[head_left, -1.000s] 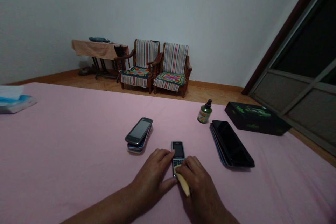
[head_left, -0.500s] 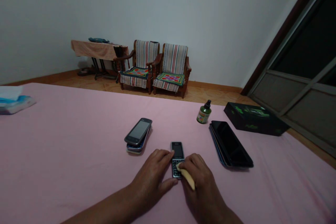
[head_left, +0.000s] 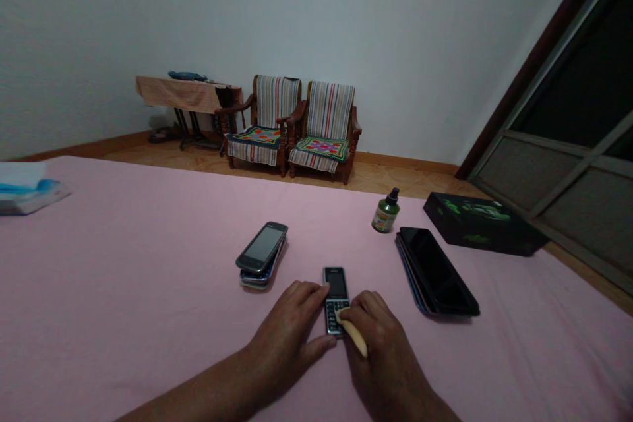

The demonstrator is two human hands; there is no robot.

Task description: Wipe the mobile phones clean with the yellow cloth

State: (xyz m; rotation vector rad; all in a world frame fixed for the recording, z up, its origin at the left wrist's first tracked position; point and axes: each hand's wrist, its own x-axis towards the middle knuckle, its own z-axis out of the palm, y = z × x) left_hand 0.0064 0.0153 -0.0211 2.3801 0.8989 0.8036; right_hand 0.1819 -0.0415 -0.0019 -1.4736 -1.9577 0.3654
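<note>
From the left, we first see a white and blue packet (head_left: pixel 30 188) on the pink cloth (head_left: pixel 143 237). No hand is near it. Next comes a pile of phones (head_left: pixel 263 247) with a grey one on top. We cannot tell if those have had their turn.

Then comes our left hand (head_left: pixel 287 328). Its thumb and fingers are spread apart at the left side of the little button phone (head_left: pixel 337 285), touching it near the screen and at the bottom. The phone lies flat on the pink cloth, between our hands. A yellow pad (head_left: pixel 357 337) is on its buttons, so we think the rubbing is only part way done. Our right hand (head_left: pixel 383 346) pinches that pad.

Farther right are a green spray bottle (head_left: pixel 385 214), a pile of dark tablets (head_left: pixel 438 270) and a black box (head_left: pixel 482 224). No hand touches these, and we cannot tell if the tablets are done or waiting.

The button phone is long and thin, face up, with a shiny silver edge. Its screen is dark, above rows of small black keys with pale marks. Fingers and pad hide some keys on the right. It is too dim for us to see whether any dirt is left.
</note>
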